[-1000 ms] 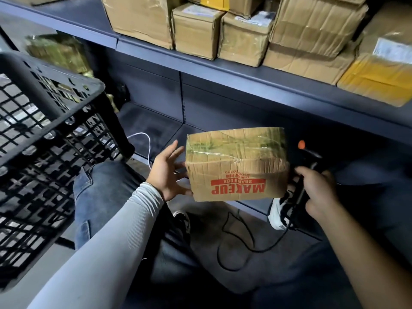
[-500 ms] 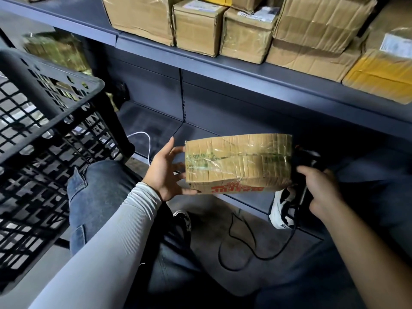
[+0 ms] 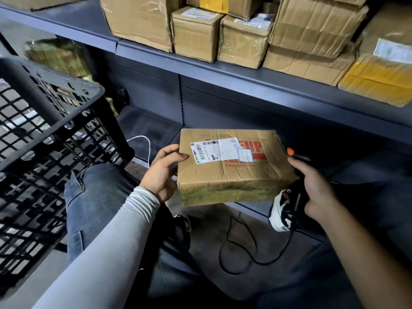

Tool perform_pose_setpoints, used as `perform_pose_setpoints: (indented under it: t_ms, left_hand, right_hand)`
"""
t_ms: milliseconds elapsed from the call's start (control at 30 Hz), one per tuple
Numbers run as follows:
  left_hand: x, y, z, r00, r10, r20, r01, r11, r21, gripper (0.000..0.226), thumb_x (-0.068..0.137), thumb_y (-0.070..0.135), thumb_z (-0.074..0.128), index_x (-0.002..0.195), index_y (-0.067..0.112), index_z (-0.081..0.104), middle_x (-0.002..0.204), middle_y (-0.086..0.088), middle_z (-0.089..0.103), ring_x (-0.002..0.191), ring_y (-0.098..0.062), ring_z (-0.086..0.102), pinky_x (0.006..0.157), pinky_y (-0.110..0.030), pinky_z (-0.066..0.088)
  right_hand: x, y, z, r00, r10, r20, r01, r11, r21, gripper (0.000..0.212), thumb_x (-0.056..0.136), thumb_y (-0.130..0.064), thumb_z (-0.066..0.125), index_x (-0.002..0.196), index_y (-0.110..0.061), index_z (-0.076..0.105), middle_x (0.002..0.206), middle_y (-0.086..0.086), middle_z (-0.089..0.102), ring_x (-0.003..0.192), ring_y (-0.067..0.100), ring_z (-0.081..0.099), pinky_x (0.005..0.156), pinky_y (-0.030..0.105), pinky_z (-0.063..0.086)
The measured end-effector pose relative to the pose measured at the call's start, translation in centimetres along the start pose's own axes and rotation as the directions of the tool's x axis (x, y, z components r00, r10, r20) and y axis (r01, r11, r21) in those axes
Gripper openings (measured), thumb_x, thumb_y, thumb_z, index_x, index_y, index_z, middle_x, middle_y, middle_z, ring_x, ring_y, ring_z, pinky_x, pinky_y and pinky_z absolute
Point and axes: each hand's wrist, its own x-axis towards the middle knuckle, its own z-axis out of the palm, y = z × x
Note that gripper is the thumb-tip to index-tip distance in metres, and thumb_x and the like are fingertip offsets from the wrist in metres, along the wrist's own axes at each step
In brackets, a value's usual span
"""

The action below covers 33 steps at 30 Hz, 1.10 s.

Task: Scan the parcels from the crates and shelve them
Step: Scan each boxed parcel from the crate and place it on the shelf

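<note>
A flat brown cardboard parcel (image 3: 234, 172) is held at the centre of the view, its top face up with a white barcode label (image 3: 214, 150) and red print. My left hand (image 3: 161, 172) grips its left edge, thumb on top. My right hand (image 3: 312, 186) holds a black corded scanner (image 3: 296, 195) with an orange button, just right of the parcel and partly behind it. A black plastic crate (image 3: 44, 139) stands at the left beside my knee.
The grey shelf (image 3: 223, 79) above carries several taped brown boxes (image 3: 243, 41). The lower shelf bay (image 3: 147, 130) behind the parcel is dark, with a white cable at its left. A black cord (image 3: 245, 248) loops over the floor by my shoe.
The parcel has been turned over toward me: the taped side and then the "MAKEUP" face gave way to the face with the barcode label. Both hands stayed roughly in place.
</note>
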Motion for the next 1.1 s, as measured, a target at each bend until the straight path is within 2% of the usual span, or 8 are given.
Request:
perform_pose_setpoints:
  t_ms: [67, 200, 300, 500, 633, 733, 967, 1100]
  left_hand:
    - [-0.1, 0.0, 0.1, 0.997, 0.001, 0.071, -0.004, 0.999, 0.038, 0.072, 0.07, 0.011, 0.072, 0.14, 0.008, 0.055, 0.12, -0.011, 0.07, 0.106, -0.026, 0.061, 0.083, -0.041, 0.043]
    - [-0.6, 0.7, 0.7, 0.999, -0.028, 0.038, 0.028, 1.0, 0.013, 0.049, 0.079, 0.027, 0.062, 0.127, 0.018, 0.066, 0.112, 0.001, 0.066, 0.101, -0.02, 0.055, 0.088, -0.039, 0.04]
    - [-0.7, 1.0, 0.5, 0.991, -0.085, 0.104, 0.081, 0.996, 0.047, 0.055, 0.084, 0.04, 0.061, 0.137, 0.026, 0.066, 0.119, 0.003, 0.059, 0.107, -0.026, 0.044, 0.082, -0.043, 0.035]
    - [-1.4, 0.7, 0.9, 0.939, -0.158, 0.307, 0.09, 0.97, 0.224, 0.067, 0.086, 0.015, 0.056, 0.143, 0.05, 0.053, 0.125, -0.005, 0.067, 0.099, -0.029, 0.063, 0.071, -0.046, 0.057]
    - [-1.2, 0.2, 1.0, 0.98, -0.138, 0.143, 0.112, 0.978, 0.178, 0.074, 0.073, 0.021, 0.073, 0.143, 0.039, 0.056, 0.102, -0.001, 0.07, 0.086, -0.023, 0.067, 0.07, -0.043, 0.054]
    - [-1.4, 0.1, 1.7, 0.996, -0.086, 0.031, 0.081, 0.989, 0.123, 0.028, 0.088, 0.037, 0.076, 0.109, 0.019, 0.078, 0.096, -0.003, 0.072, 0.079, -0.016, 0.069, 0.088, -0.042, 0.048]
    - [-1.9, 0.2, 2.0, 0.979, -0.192, 0.07, 0.191, 0.981, 0.019, 0.017, 0.095, 0.042, 0.066, 0.093, 0.036, 0.081, 0.082, 0.011, 0.074, 0.096, -0.022, 0.062, 0.098, -0.047, 0.052]
    - [-1.7, -0.4, 2.6, 1.0, -0.008, 0.013, 0.008, 0.999, -0.047, 0.021, 0.095, 0.017, 0.068, 0.114, 0.024, 0.062, 0.082, 0.008, 0.073, 0.076, -0.013, 0.066, 0.071, -0.03, 0.057]
  right_hand:
    - [0.0, -0.1, -0.1, 1.0, -0.011, -0.008, 0.011, 1.0, -0.014, 0.035, 0.085, -0.04, 0.079, 0.115, -0.024, 0.078, 0.105, 0.002, 0.078, 0.081, 0.02, 0.067, 0.059, 0.031, 0.05]
    - [0.1, -0.2, -0.3, 0.999, -0.041, -0.033, 0.039, 0.998, -0.044, 0.031, 0.084, -0.03, 0.079, 0.11, -0.013, 0.079, 0.094, 0.008, 0.075, 0.073, 0.022, 0.067, 0.053, 0.029, 0.052]
    - [0.3, -0.1, -0.6, 0.995, -0.061, -0.079, 0.056, 0.996, -0.068, 0.033, 0.083, -0.025, 0.077, 0.107, -0.004, 0.077, 0.087, 0.012, 0.072, 0.071, 0.027, 0.065, 0.056, 0.032, 0.052]
    - [0.3, -0.3, -0.8, 0.994, -0.028, -0.108, 0.025, 0.999, -0.036, 0.018, 0.088, -0.026, 0.07, 0.101, -0.015, 0.076, 0.085, 0.004, 0.071, 0.071, 0.021, 0.064, 0.055, 0.03, 0.049]
    - [0.3, -0.5, -0.7, 0.996, 0.009, -0.093, -0.011, 1.0, -0.022, 0.009, 0.093, -0.026, 0.065, 0.09, -0.019, 0.071, 0.079, 0.002, 0.067, 0.069, 0.019, 0.061, 0.051, 0.028, 0.049]
    - [0.3, -0.2, -0.3, 0.997, 0.043, -0.059, -0.042, 0.999, 0.011, 0.009, 0.096, -0.024, 0.064, 0.09, -0.019, 0.069, 0.078, 0.001, 0.066, 0.071, 0.019, 0.062, 0.056, 0.032, 0.052]
    - [-0.1, 1.3, 0.8, 0.992, 0.123, -0.039, -0.119, 0.99, 0.081, 0.013, 0.098, -0.02, 0.064, 0.11, -0.017, 0.067, 0.101, 0.008, 0.07, 0.085, 0.027, 0.066, 0.053, 0.036, 0.055]
    - [-0.7, 2.4, 2.0, 0.982, 0.191, -0.007, -0.19, 0.977, 0.095, 0.003, 0.097, -0.018, 0.066, 0.099, -0.018, 0.068, 0.098, 0.005, 0.07, 0.088, 0.022, 0.066, 0.072, 0.039, 0.054]
